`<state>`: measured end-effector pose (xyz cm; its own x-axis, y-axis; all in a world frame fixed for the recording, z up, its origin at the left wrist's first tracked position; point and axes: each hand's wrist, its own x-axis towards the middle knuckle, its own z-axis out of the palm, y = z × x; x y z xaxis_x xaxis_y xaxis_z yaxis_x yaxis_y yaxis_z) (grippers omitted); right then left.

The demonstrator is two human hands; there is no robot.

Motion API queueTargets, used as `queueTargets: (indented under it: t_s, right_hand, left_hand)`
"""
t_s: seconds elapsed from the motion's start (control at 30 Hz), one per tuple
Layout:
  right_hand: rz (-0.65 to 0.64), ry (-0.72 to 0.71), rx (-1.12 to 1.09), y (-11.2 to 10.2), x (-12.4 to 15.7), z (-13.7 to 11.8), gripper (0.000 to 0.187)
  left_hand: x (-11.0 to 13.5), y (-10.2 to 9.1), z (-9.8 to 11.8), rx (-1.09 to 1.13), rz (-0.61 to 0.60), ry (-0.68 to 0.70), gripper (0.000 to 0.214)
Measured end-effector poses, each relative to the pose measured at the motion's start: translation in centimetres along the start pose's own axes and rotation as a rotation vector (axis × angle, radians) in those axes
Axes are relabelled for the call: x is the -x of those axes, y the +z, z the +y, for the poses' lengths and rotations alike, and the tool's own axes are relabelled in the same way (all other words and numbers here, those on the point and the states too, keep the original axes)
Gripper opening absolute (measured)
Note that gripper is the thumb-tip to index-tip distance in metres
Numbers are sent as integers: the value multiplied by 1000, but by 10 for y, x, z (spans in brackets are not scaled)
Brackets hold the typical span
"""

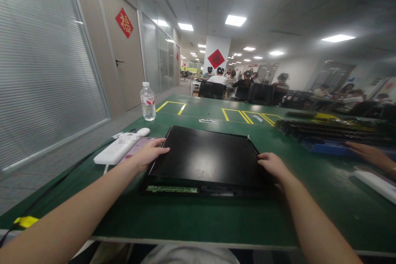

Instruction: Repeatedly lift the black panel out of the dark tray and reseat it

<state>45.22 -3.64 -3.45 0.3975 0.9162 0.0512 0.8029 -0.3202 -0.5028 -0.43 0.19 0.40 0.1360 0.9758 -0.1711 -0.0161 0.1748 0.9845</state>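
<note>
A flat black panel lies on the green table in front of me, with a strip of green circuit board showing along its near edge. My left hand rests on the panel's left edge, fingers stretched along it. On the right edge sits my right hand, its fingers curled over the side of the panel.
A white power bank and a white mouse lie left of the panel. A water bottle stands at the far left. Stacked dark parts fill the right side, where another person's hand reaches in. People sit in the background.
</note>
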Motion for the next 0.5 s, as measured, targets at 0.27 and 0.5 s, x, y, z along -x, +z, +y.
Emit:
queueTargets:
  t_s: [0.27, 0.5]
  right_hand:
    - [4, 5, -62, 1, 0, 2, 27]
    - [100, 43, -180, 5, -8, 11, 36]
  left_hand:
    - [6, 1, 6, 90, -74, 130, 58]
    - [14, 9, 12, 236, -174, 214, 74]
